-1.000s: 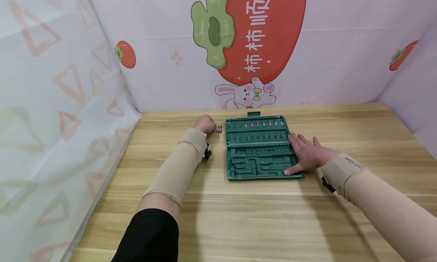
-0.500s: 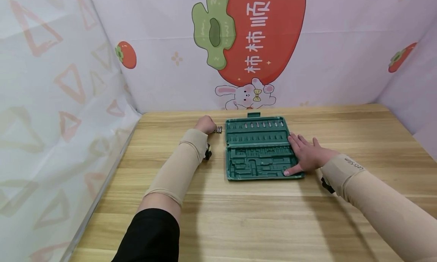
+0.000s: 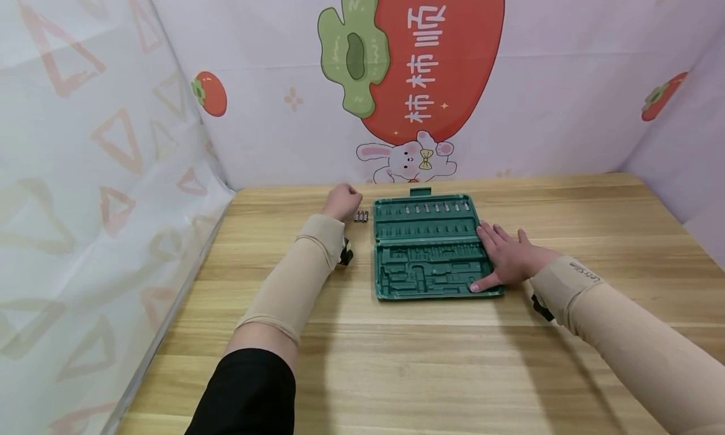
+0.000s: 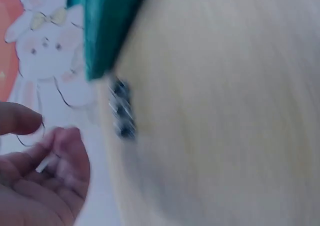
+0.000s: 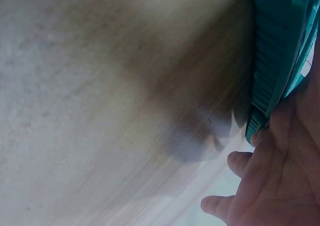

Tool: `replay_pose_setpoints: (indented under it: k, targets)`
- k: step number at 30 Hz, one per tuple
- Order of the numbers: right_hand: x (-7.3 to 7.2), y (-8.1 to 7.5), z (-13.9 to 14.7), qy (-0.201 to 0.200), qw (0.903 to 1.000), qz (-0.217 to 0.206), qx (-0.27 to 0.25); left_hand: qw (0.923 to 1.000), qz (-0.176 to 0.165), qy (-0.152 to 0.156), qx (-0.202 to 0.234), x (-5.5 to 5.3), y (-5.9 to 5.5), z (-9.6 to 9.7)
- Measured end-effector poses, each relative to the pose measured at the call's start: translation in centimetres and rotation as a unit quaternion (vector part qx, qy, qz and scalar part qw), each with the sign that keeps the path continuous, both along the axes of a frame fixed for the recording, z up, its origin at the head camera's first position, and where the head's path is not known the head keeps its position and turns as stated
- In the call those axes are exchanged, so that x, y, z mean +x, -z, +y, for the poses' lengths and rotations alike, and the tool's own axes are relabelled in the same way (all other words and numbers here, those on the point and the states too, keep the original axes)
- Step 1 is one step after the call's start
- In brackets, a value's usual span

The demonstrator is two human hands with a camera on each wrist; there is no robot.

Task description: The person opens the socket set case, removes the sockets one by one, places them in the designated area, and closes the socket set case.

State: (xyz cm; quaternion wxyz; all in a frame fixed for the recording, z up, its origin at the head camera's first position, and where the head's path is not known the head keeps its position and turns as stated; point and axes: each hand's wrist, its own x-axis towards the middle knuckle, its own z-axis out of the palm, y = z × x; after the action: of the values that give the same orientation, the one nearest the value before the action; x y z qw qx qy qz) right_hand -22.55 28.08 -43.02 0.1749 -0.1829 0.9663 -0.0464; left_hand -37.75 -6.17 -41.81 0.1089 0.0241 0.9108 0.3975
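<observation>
One open case: dark-green moulded plastic tool case (image 3: 436, 296), opened out flat on the table; slotted half on the far side, half with tool-shaped recesses nearer the person.
Seated bits: seven short silvery metal bits (image 3: 437, 208), standing in a line along the far row of slots, towards its right end.
Loose bits: three short silvery metal bits (image 3: 361, 216), side by side on the table, just left of the case and apart from it.
Left hand: bare hand (image 3: 342, 202), near the loose bits, fingers curled in; the left wrist view shows a pale sliver among them, and whether that is a gripped bit or a gap cannot be told.
Right hand: bare hand (image 3: 512, 259), fingers outstretched and spread against the case's right edge, thumb laid over its near right corner; gripping nothing.
Filling of case: judged partial; seven places taken, those at the left end of the far row vacant, the second row and near half apparently without contents; the three loose bits lie outside.
Sleeves: stretchy beige forearm sleeve (image 3: 289, 277) on the left arm, black cuff (image 3: 249, 391) above it; matching beige sleeve (image 3: 629, 334) on the right.
Surface: light wood-grain table (image 3: 396, 366).
Backdrop: white printed cloth (image 3: 272, 133) with persimmons and a rabbit.
</observation>
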Motion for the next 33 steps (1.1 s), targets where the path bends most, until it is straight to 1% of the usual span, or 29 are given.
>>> replay_pose_setpoints:
  k: [2,3,5,6,8,9,12,14,16,20,23,27,29,30,33]
  targets:
    - [0.0,-0.1,0.1,0.001,1.0,0.001,0.003,0.9983,0.012,0.009,0.057,0.1,-0.5,1.0]
    - [0.0,-0.1,0.1,0.002,1.0,0.002,0.003,0.9968,0.016,0.019,0.076,0.2,-0.7,1.5]
    - [0.1,-0.2,0.1,0.003,1.0,0.001,0.002,0.994,0.013,0.038,0.101,0.2,-1.1,2.8]
    - [0.1,-0.2,0.0,0.004,1.0,-0.001,0.001,0.9934,0.006,0.045,0.105,0.3,-1.1,3.5]
    - [0.2,-0.2,-0.1,0.004,1.0,-0.002,-0.002,0.9937,-0.008,0.06,0.095,0.3,-1.0,4.7]
    - [0.3,-0.2,-0.2,0.004,1.0,-0.004,-0.003,0.9938,-0.02,0.066,0.087,0.3,-0.9,5.4]
    - [0.5,0.0,-0.3,0.004,1.0,-0.007,-0.004,0.9941,-0.045,0.08,0.058,0.4,-0.5,7.1]
    - [0.6,0.0,-0.4,0.005,0.9999,-0.008,-0.008,0.993,-0.062,0.089,0.047,0.5,-0.2,8.0]
    - [0.6,0.1,-0.5,0.006,0.9999,-0.011,-0.012,0.992,-0.077,0.092,0.039,0.7,0.0,8.7]
    - [0.5,0.2,-0.5,0.003,0.9999,-0.009,-0.011,0.9904,-0.097,0.088,0.045,0.8,0.4,9.4]
    - [0.5,0.3,-0.4,0.004,1.0,-0.006,-0.006,0.9903,-0.094,0.076,0.068,0.7,0.8,9.5]
    - [0.5,0.1,-0.2,0.005,1.0,-0.006,-0.004,0.9911,-0.076,0.054,0.095,0.4,1.3,9.4]
    - [0.5,0.0,-0.2,0.006,1.0,-0.004,-0.003,0.9934,-0.058,0.046,0.088,0.4,1.3,9.4]
    - [0.5,-0.1,-0.1,0.006,1.0,-0.004,-0.003,0.9942,-0.053,0.049,0.08,0.4,1.3,9.4]
    - [0.5,-0.1,-0.1,0.005,1.0,-0.002,-0.002,0.9957,-0.038,0.076,0.038,0.5,1.1,9.5]
